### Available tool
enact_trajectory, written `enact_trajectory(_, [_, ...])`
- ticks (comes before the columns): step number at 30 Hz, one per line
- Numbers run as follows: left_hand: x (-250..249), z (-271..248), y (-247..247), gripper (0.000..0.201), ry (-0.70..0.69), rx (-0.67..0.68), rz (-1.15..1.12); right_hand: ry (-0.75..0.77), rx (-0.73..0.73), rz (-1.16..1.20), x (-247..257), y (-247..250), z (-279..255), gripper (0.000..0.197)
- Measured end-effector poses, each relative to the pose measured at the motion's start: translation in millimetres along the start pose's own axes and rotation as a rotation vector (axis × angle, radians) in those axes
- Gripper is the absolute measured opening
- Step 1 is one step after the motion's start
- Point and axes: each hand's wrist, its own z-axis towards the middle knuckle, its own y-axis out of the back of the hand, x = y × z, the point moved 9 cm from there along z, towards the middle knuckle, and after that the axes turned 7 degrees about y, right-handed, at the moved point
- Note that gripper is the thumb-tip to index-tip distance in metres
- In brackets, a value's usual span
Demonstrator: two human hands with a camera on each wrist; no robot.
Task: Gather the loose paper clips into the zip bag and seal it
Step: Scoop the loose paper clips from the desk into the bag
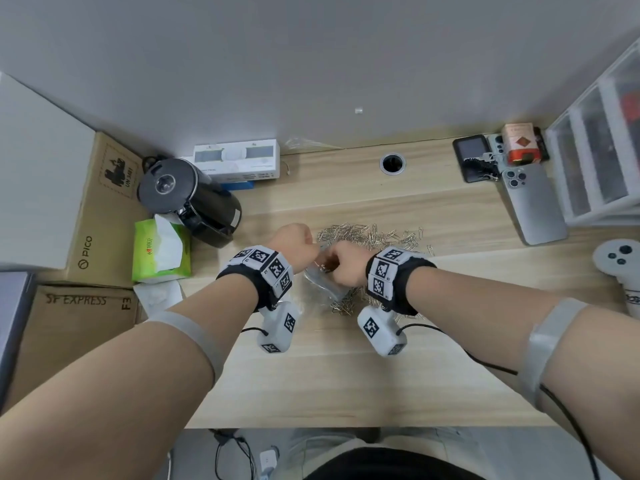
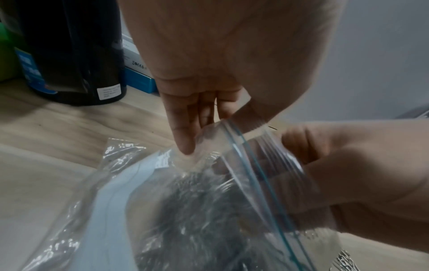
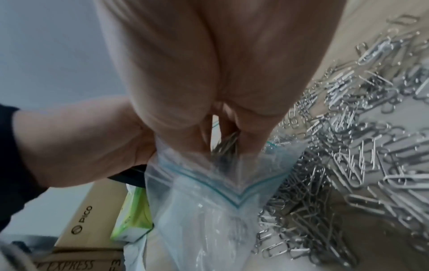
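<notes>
A clear zip bag (image 1: 320, 284) with a blue seal line hangs open between my hands over the wooden desk (image 1: 346, 375). My left hand (image 1: 299, 244) pinches the bag's (image 2: 209, 210) rim, its fingers (image 2: 185, 144) curled over the plastic. My right hand (image 1: 344, 268) is at the bag's mouth (image 3: 209, 183) and grips a bunch of paper clips (image 3: 226, 145) between its fingertips. A blurred grey mass of clips shows inside the bag. Loose silver paper clips (image 1: 370, 233) lie in a pile behind and to the right of the bag (image 3: 348, 165).
A black kettle (image 1: 188, 199), a green tissue pack (image 1: 161, 251) and cardboard boxes (image 1: 104, 216) stand on the left. Phones (image 1: 533, 202), a white controller (image 1: 620, 261) and a drawer unit (image 1: 595, 161) are on the right. A cable hole (image 1: 392, 163) sits at the back.
</notes>
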Motion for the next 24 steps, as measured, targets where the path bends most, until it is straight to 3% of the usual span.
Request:
enact_trajectory(5, [10, -4, 7, 0.02, 0.028, -0.008, -0.049, 0.018, 0.113, 0.324, -2, -14, 2, 0.048])
enact_trajectory(7, [15, -6, 9, 0.021, 0.038, 0.011, -0.081, 0.015, 0.086, 0.477, 0, -7, -1, 0.043])
enact_trajectory(10, [23, -9, 10, 0.023, 0.059, 0.085, -0.102, -0.019, -0.165, 0.541, -10, 28, -3, 0.026])
enact_trajectory(13, [31, -13, 13, 0.019, 0.041, 0.164, -0.124, -0.128, -0.389, 0.285, -36, 58, -2, 0.026])
enact_trajectory(15, [35, -15, 15, 0.016, 0.037, 0.197, -0.115, -0.181, -0.336, -0.088, -47, 63, 1, 0.049])
enact_trajectory(17, [46, -18, 20, 0.015, 0.058, 0.21, -0.098, -0.159, -0.213, -0.387, -49, 51, 9, 0.089])
enact_trajectory(20, [61, -21, 26, 0.014, 0.058, 0.223, -0.137, -0.109, -0.083, -0.62, -46, 29, 19, 0.135])
enact_trajectory(22, [71, -22, 28, 0.008, 0.066, 0.214, -0.151, -0.111, -0.031, -0.713, -44, 17, 23, 0.146])
enact_trajectory(24, [82, -21, 30, 0.009, 0.089, 0.206, -0.175, -0.108, -0.004, -0.782, -39, 8, 26, 0.146])
